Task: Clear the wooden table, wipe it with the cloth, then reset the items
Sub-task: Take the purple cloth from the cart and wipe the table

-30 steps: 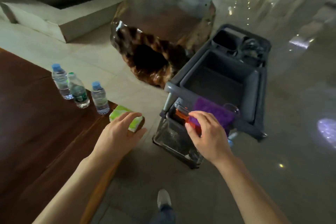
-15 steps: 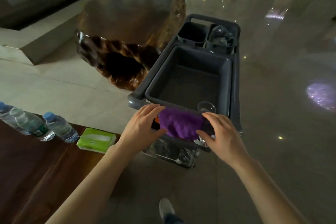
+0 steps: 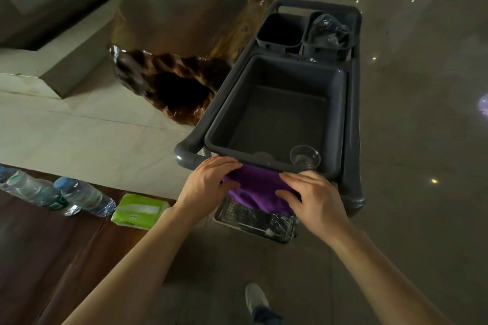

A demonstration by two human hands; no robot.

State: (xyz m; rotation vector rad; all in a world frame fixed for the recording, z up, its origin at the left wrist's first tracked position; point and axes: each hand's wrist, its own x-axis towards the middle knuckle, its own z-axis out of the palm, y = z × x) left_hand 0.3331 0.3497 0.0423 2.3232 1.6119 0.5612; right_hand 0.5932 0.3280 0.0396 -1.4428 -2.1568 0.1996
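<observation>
Both hands are on the purple cloth [image 3: 257,188], which hangs over the near end of the grey cart [image 3: 352,140], just below the rim of the big tub [image 3: 340,124]. The left hand [image 3: 208,182] curls its fingers into the cloth's left edge, gripping a fold; the right hand [image 3: 313,199] lies over the cloth's right side with fingers bent, though whether it pinches fabric or only presses on it is hard to tell from here. At 12 o'clock from the right hand, a clear plastic cup [image 3: 305,157] sits upright in the tub's near right corner. At 6 o'clock from the cloth, a metal tray [image 3: 253,221] juts out from the cart's lower level. At 9 o'clock from the left hand, the wooden table [image 3: 47,258] carries a green tissue pack [image 3: 138,211] near its corner, with water bottles [image 3: 84,196] just beside the pack. Two small bins [image 3: 280,30] stand at the cart's far end.
</observation>
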